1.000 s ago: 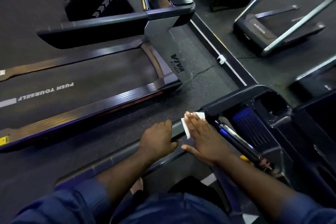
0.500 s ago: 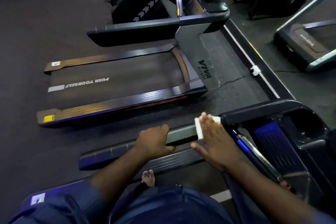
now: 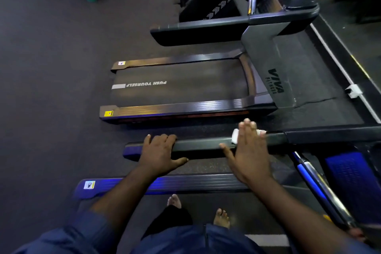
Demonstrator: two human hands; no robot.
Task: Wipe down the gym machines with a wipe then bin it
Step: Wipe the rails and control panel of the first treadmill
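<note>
A: What are the person's hands doing?

B: The left hand [image 3: 158, 150] is gripping the side rail [image 3: 202, 146] of the near treadmill [image 3: 185, 184]. Its fingers are curling over the far edge and the thumb is pressing on the near side. The right hand [image 3: 250, 150] is lying flat with straight fingers. It is pushing the white wipe [image 3: 235, 137] down on top of the same rail, further toward the screen end.

A: So it is not pinching the wipe?

B: No, it is only pressing on it. Just two small bits of the wipe are peeking out, one beside the hand and one by the fingertips.

A: What could be going wrong, then?

B: I think the wipe could be slipping away. The rail is narrow, and a flat hand is not holding on to anything. A fast push could be sending the wipe off the far edge. Then it is dropping to the dark floor [image 3: 206, 128] between this machine and the next treadmill [image 3: 179, 88].

A: Anything else?

B: The wipe is looking bunched up, so it may be missing spots on the rail. The person's bare feet [image 3: 221, 216] are standing down below, and leaning hard on the rail could be making them slide. And no bin is showing here, so the wipe is going to need carrying.
</note>
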